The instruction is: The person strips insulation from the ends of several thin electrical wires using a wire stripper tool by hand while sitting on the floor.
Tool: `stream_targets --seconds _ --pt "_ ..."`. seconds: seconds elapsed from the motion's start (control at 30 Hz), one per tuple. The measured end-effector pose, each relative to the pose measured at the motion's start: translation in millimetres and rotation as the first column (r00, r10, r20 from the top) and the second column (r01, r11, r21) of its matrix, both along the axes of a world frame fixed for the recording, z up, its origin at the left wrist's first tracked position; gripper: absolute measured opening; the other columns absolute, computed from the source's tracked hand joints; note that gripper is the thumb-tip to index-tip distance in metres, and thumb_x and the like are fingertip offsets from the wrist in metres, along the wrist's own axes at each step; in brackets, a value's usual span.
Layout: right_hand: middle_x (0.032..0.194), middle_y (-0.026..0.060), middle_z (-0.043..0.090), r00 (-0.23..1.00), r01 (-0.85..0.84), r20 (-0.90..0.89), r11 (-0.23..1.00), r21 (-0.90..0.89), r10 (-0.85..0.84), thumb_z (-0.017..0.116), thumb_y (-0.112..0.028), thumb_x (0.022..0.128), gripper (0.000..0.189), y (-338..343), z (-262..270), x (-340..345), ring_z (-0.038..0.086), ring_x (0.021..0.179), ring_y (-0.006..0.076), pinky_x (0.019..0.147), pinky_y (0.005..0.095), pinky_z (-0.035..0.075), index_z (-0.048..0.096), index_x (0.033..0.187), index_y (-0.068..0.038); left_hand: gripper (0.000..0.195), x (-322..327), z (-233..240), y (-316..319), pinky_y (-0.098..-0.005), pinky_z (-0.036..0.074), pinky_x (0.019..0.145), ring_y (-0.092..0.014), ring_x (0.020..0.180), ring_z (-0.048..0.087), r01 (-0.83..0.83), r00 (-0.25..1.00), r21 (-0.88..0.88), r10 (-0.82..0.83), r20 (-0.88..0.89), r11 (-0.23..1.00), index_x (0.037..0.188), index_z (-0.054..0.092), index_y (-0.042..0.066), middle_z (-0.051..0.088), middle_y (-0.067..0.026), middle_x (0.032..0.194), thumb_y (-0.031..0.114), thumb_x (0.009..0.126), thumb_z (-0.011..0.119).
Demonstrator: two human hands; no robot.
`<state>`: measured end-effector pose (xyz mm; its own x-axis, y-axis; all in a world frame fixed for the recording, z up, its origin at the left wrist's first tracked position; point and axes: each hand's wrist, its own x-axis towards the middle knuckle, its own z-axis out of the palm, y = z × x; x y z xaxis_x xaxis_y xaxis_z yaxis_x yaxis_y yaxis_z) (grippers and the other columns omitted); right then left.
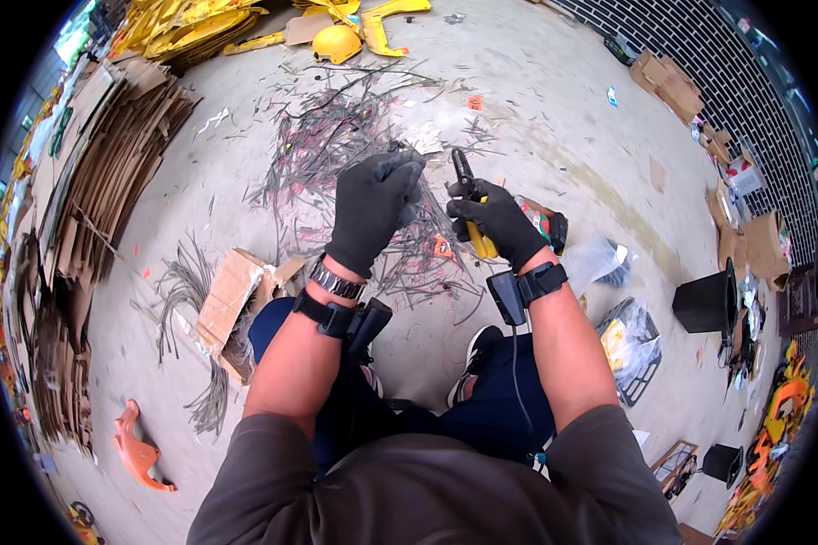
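My left hand (375, 204), in a black glove, is raised above a heap of cut grey cable and wire scraps (320, 150) on the concrete floor. Its fingers are bent towards the thumb; whether something thin sits between them is too blurred to tell. In my gloved right hand (497, 221) is a pair of wire-stripper pliers (463, 167) with yellow handles and dark jaws, which point away from me. The jaws are to the right of my left fingertips, apart from them. Loose wire pieces lie on the floor below both hands.
An opened cardboard box (232, 306) and bundled grey cables (184, 289) lie left of my legs. Flattened cardboard (109, 170) is stacked farther left. Right of me are a plastic bag on a black crate (630, 347) and a black bin (705, 300). A yellow helmet (336, 44) lies ahead.
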<state>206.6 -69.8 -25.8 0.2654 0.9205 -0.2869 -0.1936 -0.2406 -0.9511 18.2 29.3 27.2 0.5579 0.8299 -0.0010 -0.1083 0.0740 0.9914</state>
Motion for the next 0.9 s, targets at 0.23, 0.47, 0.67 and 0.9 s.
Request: stream_targets --seconds 0.23,0.47,0.67,0.9 --pt "0.094 0.0046 0.067 0.985 -0.129 0.129 0.982 0.138 0.112 0.067 -0.012 0.092 0.046 -22 32 8 0.064 0.079 0.0114 0.069 0.0285 0.051 0.055 0.135 -0.002 0.024 -8 7 -5 -0.0223 0.033 0.038 -0.006 0.041 0.046 0.066 0.991 -0.022 -0.068 -0.111 0.998 0.089 0.072 0.000 0.057 -0.0005 0.059 0.023 0.094 0.065" --pt "0.111 0.0058 0.066 0.727 -0.165 0.678 0.986 0.018 0.109 0.065 -0.023 0.097 0.049 -12 2 -8 0.059 0.101 0.0135 0.092 0.0307 0.048 0.053 0.140 -0.005 0.024 -9 1 -2 -0.0225 0.031 0.036 -0.006 0.038 0.042 0.000 0.988 0.017 0.002 -0.152 1.000 0.084 0.072 0.000 0.053 0.0010 0.055 0.021 0.092 0.064" --pt "0.122 0.0107 0.066 0.729 -0.274 0.644 0.961 -0.032 0.230 0.063 -0.021 0.097 0.049 -11 10 -13 0.060 0.108 0.0154 0.095 0.0319 0.048 0.051 0.142 -0.004 0.023 -8 -7 -1 -0.0230 0.031 0.036 -0.006 0.038 0.042 -0.003 0.986 0.025 0.007 -0.167 1.000 0.082 0.071 0.000 0.051 0.0014 0.053 0.020 0.091 0.064" --pt "0.115 0.0229 0.065 0.509 -0.264 0.851 0.916 0.302 -0.134 0.068 -0.021 0.089 0.053 -12 -10 -16 0.065 0.100 0.0385 0.087 0.0449 0.052 0.054 0.137 -0.004 0.020 -2 -25 0 -0.0235 0.030 0.036 -0.006 0.038 0.042 0.050 0.991 0.259 -0.015 -0.136 0.965 0.081 0.071 0.000 0.052 0.0009 0.053 0.017 0.089 0.064"
